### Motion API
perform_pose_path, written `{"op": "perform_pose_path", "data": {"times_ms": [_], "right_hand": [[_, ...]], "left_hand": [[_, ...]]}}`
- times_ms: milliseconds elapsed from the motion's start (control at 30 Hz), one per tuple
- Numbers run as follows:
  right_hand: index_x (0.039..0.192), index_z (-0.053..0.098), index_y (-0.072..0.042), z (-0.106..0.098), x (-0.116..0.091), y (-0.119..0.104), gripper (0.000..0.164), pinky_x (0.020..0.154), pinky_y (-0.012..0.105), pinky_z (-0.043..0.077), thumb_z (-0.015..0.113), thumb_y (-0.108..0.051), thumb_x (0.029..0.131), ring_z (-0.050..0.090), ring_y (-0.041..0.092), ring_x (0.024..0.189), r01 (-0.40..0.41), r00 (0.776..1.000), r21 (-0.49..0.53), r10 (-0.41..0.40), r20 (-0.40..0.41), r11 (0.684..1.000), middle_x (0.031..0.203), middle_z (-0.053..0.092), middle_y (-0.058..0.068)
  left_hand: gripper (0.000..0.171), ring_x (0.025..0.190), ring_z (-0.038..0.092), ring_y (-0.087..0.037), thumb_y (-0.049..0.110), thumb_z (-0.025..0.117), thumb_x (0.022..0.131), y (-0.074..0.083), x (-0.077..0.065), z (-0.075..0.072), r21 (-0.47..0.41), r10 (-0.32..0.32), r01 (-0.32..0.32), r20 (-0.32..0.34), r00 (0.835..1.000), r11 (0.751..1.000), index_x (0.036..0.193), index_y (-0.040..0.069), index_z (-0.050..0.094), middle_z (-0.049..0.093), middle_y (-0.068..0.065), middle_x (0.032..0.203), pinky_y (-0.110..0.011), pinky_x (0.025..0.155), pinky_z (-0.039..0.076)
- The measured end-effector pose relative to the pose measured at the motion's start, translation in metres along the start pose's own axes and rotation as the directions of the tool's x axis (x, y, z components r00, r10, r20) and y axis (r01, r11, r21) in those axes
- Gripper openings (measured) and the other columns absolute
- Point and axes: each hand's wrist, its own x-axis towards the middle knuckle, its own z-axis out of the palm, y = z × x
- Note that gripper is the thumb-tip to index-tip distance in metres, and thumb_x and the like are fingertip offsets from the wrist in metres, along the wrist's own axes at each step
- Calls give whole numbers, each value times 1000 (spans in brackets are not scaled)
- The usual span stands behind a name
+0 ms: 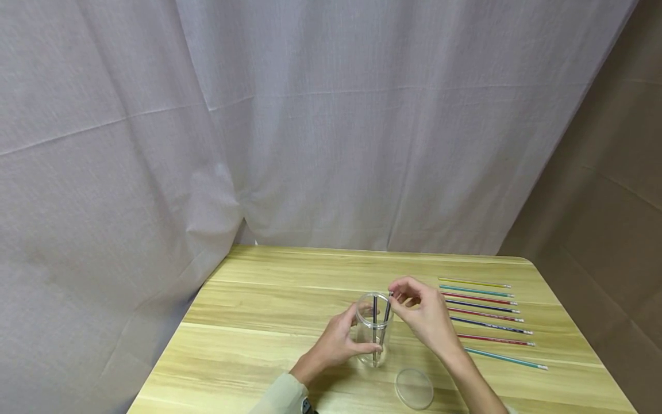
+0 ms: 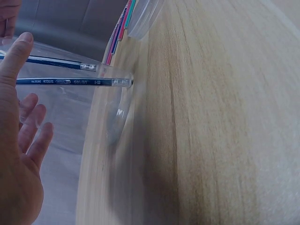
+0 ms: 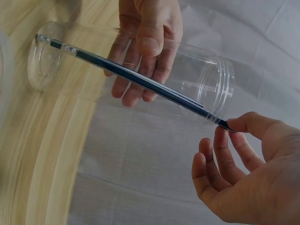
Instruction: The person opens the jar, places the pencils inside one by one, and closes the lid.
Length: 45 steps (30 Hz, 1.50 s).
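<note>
My left hand [image 1: 333, 343] grips a clear plastic jar [image 1: 365, 333], thumb on the near side and fingers around the far side. The jar stands upright with its mouth uncovered. Inside are two dark blue pencils, eraser ends down; the left wrist view shows "HB" printed on one pencil [image 2: 70, 81]. At the rim, my right hand [image 1: 426, 316] pinches the upper tip of the slanted pencil [image 1: 387, 312] between thumb and fingers. The other pencil [image 1: 374, 319] stands nearly upright beside it. In the right wrist view the two pencils [image 3: 140, 82] nearly overlap.
A round clear lid [image 1: 414, 389] lies on the wooden table [image 1: 248, 322] in front of the jar. Right of my right hand, several pencils lie in a row, from a yellow pencil [image 1: 474, 282] at the back to a green pencil [image 1: 509, 359] nearest. A grey curtain [image 1: 320, 144] hangs behind.
</note>
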Motion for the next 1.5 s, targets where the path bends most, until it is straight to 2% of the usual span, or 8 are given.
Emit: {"op": "perform_pose_path", "data": {"times_ms": [267,433,633,800,1000,1133,1333,1500], "right_hand": [[99,77,-9,2,0,3,20,70,27,60,80,6,87,67,10,77,6,1000,-90,-4,22,996,85,75,-3],[98,77,-11,3,0,2,20,71,27,60,81,5,86,66,10,76,3,1000,-128,0,22,992,84,74,-4],[95,78,-14,5,1,1,22,71,33,61,83,4,84,65,9,76,12,1000,-189,-9,15,982,82,72,-10],[93,79,-15,6,-1,2,20,71,30,60,83,2,84,64,10,75,-11,1000,-227,15,17,974,82,71,-10],[93,80,-17,7,-1,2,19,71,30,59,84,0,85,64,10,77,-14,1000,-243,17,11,970,86,73,-9],[93,81,-17,5,-1,0,19,70,25,56,85,-1,85,64,10,79,-11,1000,-251,12,2,968,90,75,-7],[93,81,-16,4,-2,1,19,68,26,57,87,0,83,64,11,78,4,1000,-241,-7,-10,970,91,76,-5],[93,82,-15,3,-1,1,18,66,29,59,88,-1,83,65,11,75,9,1000,-235,-11,-9,972,87,75,-6]], "left_hand": [[84,128,64,-18,36,94,82,1,0,0,-4,-13,13,5,1000,1000,152,25,47,66,1,142,-39,108,55],[85,128,64,-17,35,94,82,1,0,0,-7,-4,4,4,1000,1000,152,24,47,66,1,142,-38,109,55],[84,128,63,-17,34,94,83,1,0,0,-6,-7,7,7,1000,1000,152,25,47,66,1,142,-39,109,54],[83,129,63,-17,33,93,83,1,0,0,-7,8,-8,11,1000,1000,151,25,47,65,1,143,-38,110,54],[82,129,62,-15,34,93,84,0,0,0,-6,10,-10,12,1000,1000,151,25,46,65,2,142,-39,110,54],[83,129,63,-17,34,93,83,0,0,0,-8,12,-12,10,1000,1000,151,24,47,65,2,142,-39,109,54],[85,130,63,-20,35,92,84,0,0,0,-12,15,-15,14,1000,1000,154,25,45,66,-5,144,-40,109,54],[81,132,62,-17,33,92,86,0,1,0,-15,37,-37,17,999,999,152,19,47,65,-5,145,-37,110,53]]}}
